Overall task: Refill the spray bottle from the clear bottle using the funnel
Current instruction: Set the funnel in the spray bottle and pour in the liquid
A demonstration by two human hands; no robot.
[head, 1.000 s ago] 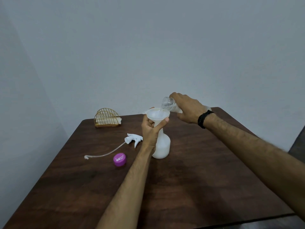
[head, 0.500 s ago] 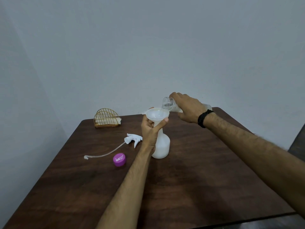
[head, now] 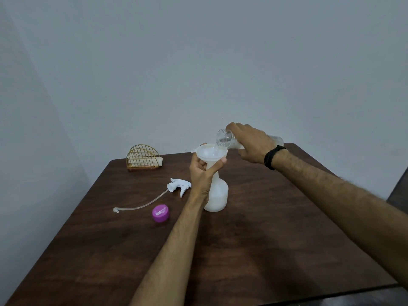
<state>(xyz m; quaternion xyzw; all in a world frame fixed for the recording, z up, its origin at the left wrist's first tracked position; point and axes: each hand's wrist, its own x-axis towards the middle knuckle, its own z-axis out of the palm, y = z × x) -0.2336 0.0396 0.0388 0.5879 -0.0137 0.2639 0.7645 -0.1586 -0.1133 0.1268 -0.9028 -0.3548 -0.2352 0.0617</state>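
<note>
Little has changed: the right hand (head: 254, 143) still tips the clear bottle (head: 227, 139) over the funnel (head: 212, 153), seemingly pouring, while left-hand fingers (head: 220, 161) keep gripping the spray bottle (head: 217, 195) neck on the desk (head: 265, 239).

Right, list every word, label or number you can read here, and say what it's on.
No text here can be read.
Purple cap: a pale raised mark on top, too blurred to read.
Spray bottle, funnel, clear bottle, spray head: no print shows.
</note>
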